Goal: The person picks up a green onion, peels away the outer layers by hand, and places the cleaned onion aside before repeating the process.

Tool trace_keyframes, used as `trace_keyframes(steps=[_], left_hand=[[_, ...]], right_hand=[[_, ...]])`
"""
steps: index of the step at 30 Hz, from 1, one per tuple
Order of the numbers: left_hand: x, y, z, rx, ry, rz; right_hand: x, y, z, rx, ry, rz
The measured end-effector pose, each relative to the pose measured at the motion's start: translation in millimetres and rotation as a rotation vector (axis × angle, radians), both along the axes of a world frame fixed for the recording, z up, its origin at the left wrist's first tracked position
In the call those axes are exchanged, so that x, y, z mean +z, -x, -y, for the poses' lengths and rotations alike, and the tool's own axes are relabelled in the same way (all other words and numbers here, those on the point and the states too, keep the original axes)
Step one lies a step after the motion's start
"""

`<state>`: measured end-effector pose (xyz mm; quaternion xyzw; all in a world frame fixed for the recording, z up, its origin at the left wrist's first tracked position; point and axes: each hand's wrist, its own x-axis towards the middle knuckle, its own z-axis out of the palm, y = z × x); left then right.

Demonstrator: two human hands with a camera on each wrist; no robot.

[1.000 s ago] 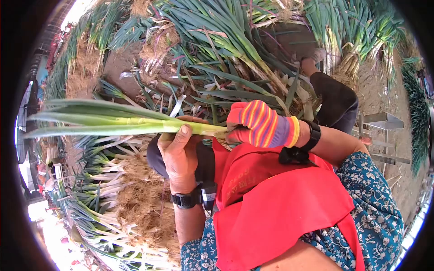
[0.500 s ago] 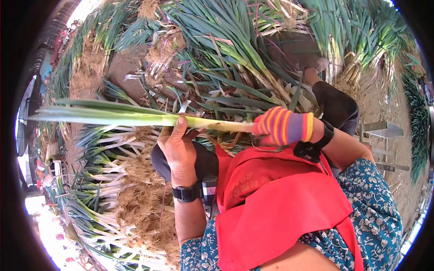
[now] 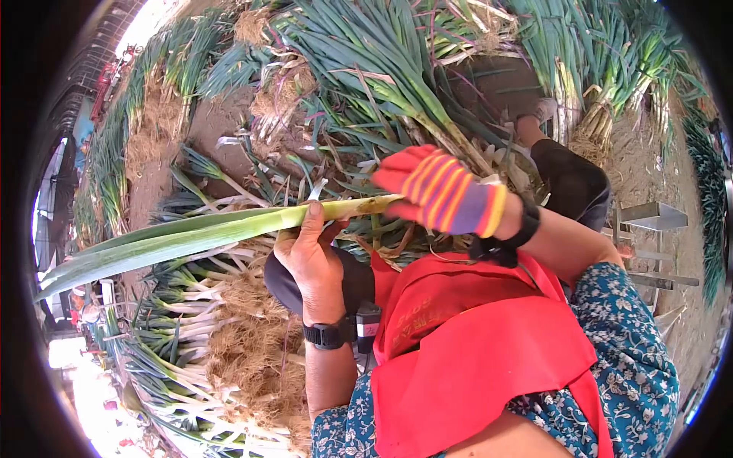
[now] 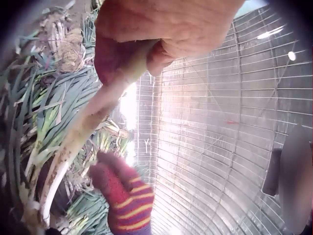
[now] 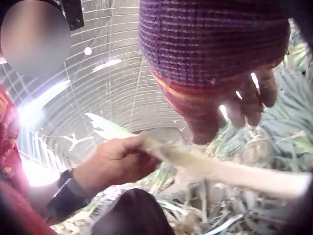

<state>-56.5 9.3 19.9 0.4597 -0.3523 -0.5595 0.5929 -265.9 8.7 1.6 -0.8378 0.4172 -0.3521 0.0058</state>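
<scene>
The bare left hand (image 3: 308,256) pinches a long green onion (image 3: 252,224) around its pale stalk, thumb on top, the leaves stretching out to the left. In the left wrist view the stalk (image 4: 73,139) slants down from that hand (image 4: 166,29), with brown specks along it. The right hand (image 3: 447,191), in a striped red, yellow and purple glove, hovers by the stalk's white end with its fingers extended and spread. Seen from the right wrist, the gloved fingers (image 5: 230,110) stand apart from the stalk (image 5: 234,174) and hold nothing.
Trimmed-looking onions with brown roots (image 3: 252,351) lie in a pile at the lower left. Bundles of onions (image 3: 374,61) spread across the ground ahead. A metal stand (image 3: 653,216) is at the right. A red apron (image 3: 481,359) covers the lap.
The gloved hand has let go of the stalk's end and moved left and up off it. The onion's leaves have swung downward at the left.
</scene>
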Motion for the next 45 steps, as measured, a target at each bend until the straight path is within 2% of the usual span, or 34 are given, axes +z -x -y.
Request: trace_keyframes(steps=[2,3,4,6,7,8,10,11,12,14,15,17,18,19,20,21,22,23,25,27,29,30,31,32,33,34,35,36,38,39,41,43,44,45], left_hand=[[0,3,-2,-0.002,-0.011,-0.003],[-1,3,-3,0.017,-0.031,-0.041],[-2,2,-4,0.037,-0.05,-0.08],[-6,1,-5,0.044,-0.051,-0.108],[-8,2,-5,0.04,-0.048,-0.138],[-15,2,-2,0.031,-0.05,-0.141],[-30,1,2,0.073,-0.063,-0.167],[-25,5,1,0.074,-0.072,-0.181],[-27,7,1,0.068,-0.075,-0.188],[-32,7,1,0.036,-0.059,-0.13],[-35,8,0,0.039,-0.057,-0.137],[-35,7,0,0.06,-0.044,-0.124],[-35,7,1,0.08,-0.027,-0.116],[-23,3,2,0.115,0.023,-0.052],[-27,-13,9,0.142,0.078,-0.077],[-17,-25,12,0.148,0.108,-0.074],[-3,-34,14,0.162,0.14,-0.067],[4,-46,14,0.14,0.139,-0.054],[11,-58,10,0.095,0.124,-0.008],[7,-57,9,0.095,0.086,-0.029],[0,-51,5,0.088,0.031,-0.051],[2,-47,3,0.075,0.028,-0.059],[7,-42,2,0.113,0.044,-0.012],[8,-38,-1,0.151,0.058,0.037],[-1,-60,4,0.149,0.119,0.076],[16,-69,2,0.069,0.134,0.129],[34,-81,2,0.12,0.142,0.181],[46,-94,4,0.18,0.15,0.242],[56,-122,13,0.15,0.18,0.177],[60,-124,16,0.166,0.17,0.197],[59,-120,20,0.167,0.177,0.188],[57,-112,21,0.15,0.173,0.158],[55,-110,22,0.146,0.177,0.154],[52,-108,24,0.146,0.169,0.12]], right_hand=[[-3,-21,1,0.073,-0.037,0.029],[-2,-26,2,0.032,0.069,0.05],[0,-28,-1,0.039,0.066,0.051],[8,-28,-9,0.002,0.095,-0.269],[12,-31,-7,0.083,0.162,-0.227],[10,-34,-12,0.074,0.16,-0.232],[-9,-44,-29,0.201,0.227,-0.648],[-38,-42,-33,0.074,0.679,-1.058],[-41,-40,-40,-0.085,0.837,-1.263],[-46,-33,-44,0.165,0.269,-0.993],[-52,-30,-44,0.168,0.265,-0.994],[-83,-21,-41,0.186,-0.027,-0.736],[-109,-12,-34,0.31,-0.271,-0.747],[-98,-1,-29,0.27,-0.603,-0.82],[-146,18,-19,0.199,-0.895,-0.813],[-117,41,-29,0.102,-0.785,-0.951],[-122,62,-29,0.025,-0.829,-0.981],[-142,87,-29,0.029,-0.925,-0.796],[-175,108,-30,-0.023,-0.931,-0.767],[-174,120,-30,-0.092,-0.934,-0.741],[-161,134,-30,-0.291,-0.947,-0.675],[-230,163,-30,-0.353,-0.8,-0.533],[-231,182,-34,-0.366,-0.806,-0.535],[-232,199,-39,-0.386,-0.877,-0.554],[-232,213,-46,-0.409,-0.951,-0.571],[-231,225,-54,-0.433,-1.024,-0.586],[-230,231,-56,-0.449,-1.089,-0.602],[-214,228,-56,-0.445,-1.09,-0.6],[-140,193,-51,-0.372,-1.188,-0.481],[-125,177,-45,-0.41,-0.995,-0.546],[-91,141,-34,-0.386,-0.467,-0.083],[-27,102,-26,-0.197,-0.542,0.195],[-29,88,-17,-0.062,-0.298,0.194],[-23,75,-16,-0.062,-0.316,0.131]])
